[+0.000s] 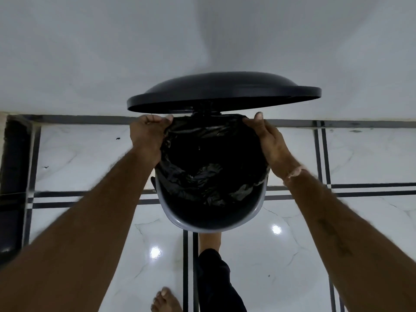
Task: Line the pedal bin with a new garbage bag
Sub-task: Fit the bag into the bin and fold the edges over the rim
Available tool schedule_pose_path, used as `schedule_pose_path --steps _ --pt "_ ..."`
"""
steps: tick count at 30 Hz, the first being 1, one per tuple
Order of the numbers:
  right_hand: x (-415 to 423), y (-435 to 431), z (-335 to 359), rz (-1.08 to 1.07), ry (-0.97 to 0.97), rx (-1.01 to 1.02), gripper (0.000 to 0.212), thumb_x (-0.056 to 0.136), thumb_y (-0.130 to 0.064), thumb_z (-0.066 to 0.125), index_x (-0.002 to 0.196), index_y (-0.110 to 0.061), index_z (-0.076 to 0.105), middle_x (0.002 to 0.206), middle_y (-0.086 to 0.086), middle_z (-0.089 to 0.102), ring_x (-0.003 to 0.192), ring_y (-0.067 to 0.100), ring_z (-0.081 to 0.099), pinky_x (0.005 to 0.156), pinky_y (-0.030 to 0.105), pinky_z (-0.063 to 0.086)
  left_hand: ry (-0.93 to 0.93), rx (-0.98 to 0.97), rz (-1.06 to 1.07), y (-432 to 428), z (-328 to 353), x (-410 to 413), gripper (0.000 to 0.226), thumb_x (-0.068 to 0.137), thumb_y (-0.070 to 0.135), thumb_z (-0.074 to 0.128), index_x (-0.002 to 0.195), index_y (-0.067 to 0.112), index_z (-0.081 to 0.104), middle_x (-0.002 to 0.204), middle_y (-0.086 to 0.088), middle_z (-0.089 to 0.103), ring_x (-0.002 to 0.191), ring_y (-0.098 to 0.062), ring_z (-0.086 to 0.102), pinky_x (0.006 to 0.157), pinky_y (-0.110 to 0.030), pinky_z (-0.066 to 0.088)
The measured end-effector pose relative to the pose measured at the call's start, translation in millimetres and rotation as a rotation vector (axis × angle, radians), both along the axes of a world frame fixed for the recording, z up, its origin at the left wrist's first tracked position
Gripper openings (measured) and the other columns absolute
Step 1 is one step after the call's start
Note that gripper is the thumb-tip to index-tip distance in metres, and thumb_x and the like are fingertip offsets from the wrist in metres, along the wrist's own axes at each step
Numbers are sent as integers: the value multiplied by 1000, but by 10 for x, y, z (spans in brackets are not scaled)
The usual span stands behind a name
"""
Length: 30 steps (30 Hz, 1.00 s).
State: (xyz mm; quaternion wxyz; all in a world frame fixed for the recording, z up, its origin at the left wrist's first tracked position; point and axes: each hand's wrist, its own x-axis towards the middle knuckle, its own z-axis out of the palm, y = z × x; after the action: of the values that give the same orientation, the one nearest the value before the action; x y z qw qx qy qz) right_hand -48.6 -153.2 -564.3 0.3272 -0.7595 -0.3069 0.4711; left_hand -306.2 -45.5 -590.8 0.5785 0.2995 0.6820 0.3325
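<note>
A round grey pedal bin (180, 218) stands on the floor against the wall, its dark lid (222, 91) raised. A black garbage bag (202, 176) hangs inside it, crumpled. The bag's edge is pulled over the far rim and lies loose inside at the near rim. My left hand (147, 134) pinches the bag's edge at the far left of the rim. At the far right of the rim my right hand (271, 143) grips the edge with the thumb up. One foot reaches under the bin's front, where the pedal is hidden.
The floor is glossy white marble tile (292, 255) with dark inlay lines. A white wall (202, 41) rises right behind the bin. A dark vertical object (13, 176) stands at the far left. My bare foot (165, 300) rests on the floor near the bottom edge.
</note>
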Motion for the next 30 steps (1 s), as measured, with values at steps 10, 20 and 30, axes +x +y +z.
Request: schedule_pose_path --steps 10,20,30 --pt "126 -218 173 -47 91 -199 70 103 -68 18 98 -32 77 89 -14 76 86 0 70 80 27 53 16 -222 -111 -282 -91 -327 22 89 22 77 73 19 63 57 6 68 53 -11 59 47 -21 45" --pt "263 -452 162 -208 231 -326 76 100 -74 28 110 -14 75 121 6 73 64 26 49 44 26 34 -93 -6 -272 -631 -5 -595 36 100 -6 47 94 20 70 85 5 70 74 -14 60 66 -29 45" --pt "-38 -815 163 -402 252 -260 56 104 -61 41 118 -18 72 129 1 69 81 26 61 50 24 50 288 84 -316 -826 148 -421 24 84 23 78 107 24 73 81 2 67 70 -8 64 68 -22 49"
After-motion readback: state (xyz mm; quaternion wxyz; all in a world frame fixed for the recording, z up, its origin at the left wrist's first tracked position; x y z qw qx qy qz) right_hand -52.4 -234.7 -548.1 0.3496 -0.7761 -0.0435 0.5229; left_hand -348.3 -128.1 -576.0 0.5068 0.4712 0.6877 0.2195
